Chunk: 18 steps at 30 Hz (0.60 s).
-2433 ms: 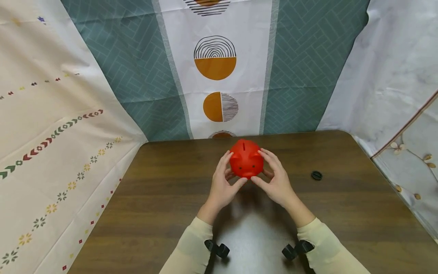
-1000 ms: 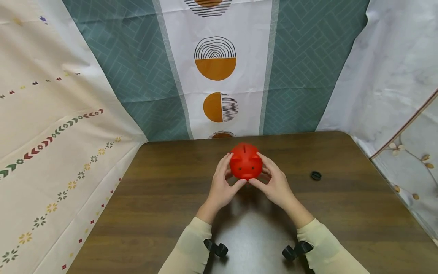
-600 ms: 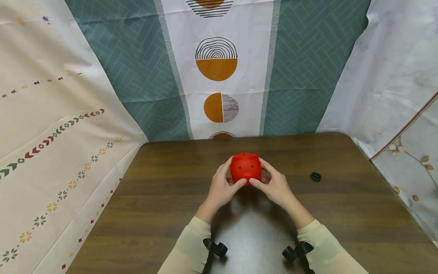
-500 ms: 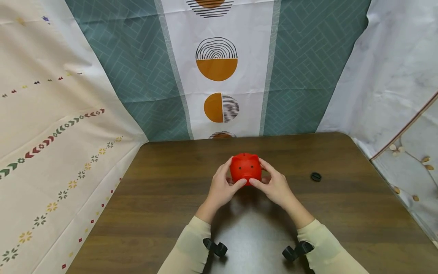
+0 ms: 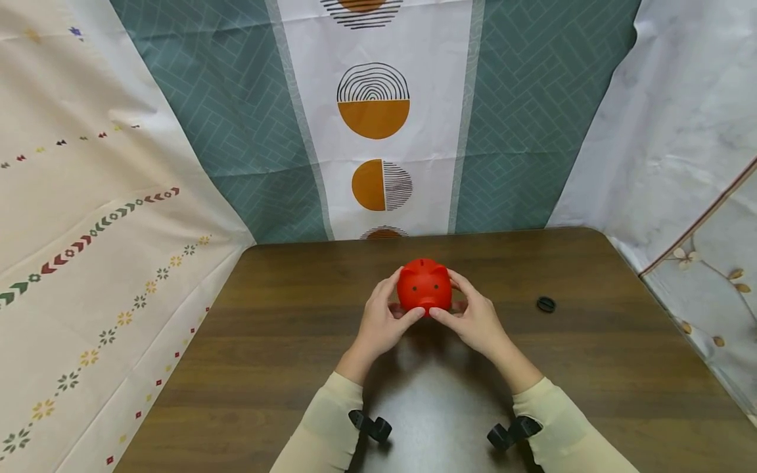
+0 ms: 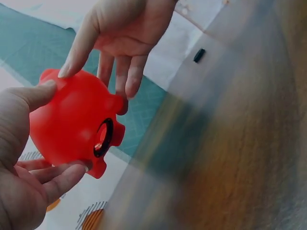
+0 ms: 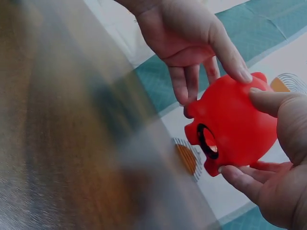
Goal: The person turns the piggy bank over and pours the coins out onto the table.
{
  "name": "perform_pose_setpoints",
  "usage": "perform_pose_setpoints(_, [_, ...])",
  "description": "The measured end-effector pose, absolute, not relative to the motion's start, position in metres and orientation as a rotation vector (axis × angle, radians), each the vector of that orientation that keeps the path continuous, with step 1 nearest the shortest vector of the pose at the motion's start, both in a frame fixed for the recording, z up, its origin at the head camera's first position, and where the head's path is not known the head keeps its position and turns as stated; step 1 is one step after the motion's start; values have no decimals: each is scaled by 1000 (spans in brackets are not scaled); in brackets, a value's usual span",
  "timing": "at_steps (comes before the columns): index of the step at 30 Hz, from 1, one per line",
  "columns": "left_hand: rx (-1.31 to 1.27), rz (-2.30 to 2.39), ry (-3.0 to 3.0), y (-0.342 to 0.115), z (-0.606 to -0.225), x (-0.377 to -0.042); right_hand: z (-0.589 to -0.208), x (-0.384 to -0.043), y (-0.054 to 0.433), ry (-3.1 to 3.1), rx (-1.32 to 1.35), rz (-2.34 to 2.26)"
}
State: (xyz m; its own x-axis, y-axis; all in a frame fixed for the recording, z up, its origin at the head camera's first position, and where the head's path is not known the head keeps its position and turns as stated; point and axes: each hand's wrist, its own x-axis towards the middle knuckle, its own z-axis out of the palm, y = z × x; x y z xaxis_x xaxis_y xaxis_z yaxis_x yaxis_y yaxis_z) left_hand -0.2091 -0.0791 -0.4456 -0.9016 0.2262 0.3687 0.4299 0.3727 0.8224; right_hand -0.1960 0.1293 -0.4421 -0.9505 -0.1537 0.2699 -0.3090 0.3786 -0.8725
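Observation:
Both hands hold a red piggy bank (image 5: 424, 286) above the table, its dotted eyes and snout turned toward the head camera. My left hand (image 5: 381, 322) grips its left side, thumb near the snout and fingers around the side. My right hand (image 5: 476, 322) grips the other side in the same way. In the wrist views, the underside of the piggy bank (image 6: 72, 120) shows short feet and a round black-rimmed hole (image 7: 207, 141) that stands uncovered. A small black oval plug (image 5: 546, 304) lies on the table to the right.
The brown wooden table (image 5: 284, 368) spreads under the hands. A patterned teal and white cloth (image 5: 514, 131) hangs behind it. Cream cloth (image 5: 118, 263) borders the left, and pale cloth (image 5: 680, 164) the right. Black camera mounts (image 5: 375, 427) sit on both sleeves.
The piggy bank first tipped back toward the head camera, hiding its top slot, and has since tilted slightly the other way. Both hands keep their hold; the black plug has stayed put.

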Motion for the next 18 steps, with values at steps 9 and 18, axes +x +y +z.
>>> perform_pose_setpoints(9, [-759,-1512,-2240,-77,-447,-209,-449,-195,126,-2247,566,1554])
perform_pose_setpoints(18, [-657,-1360,-2370,-78,-438,-212,-441,-194,130,-2412,425,1548])
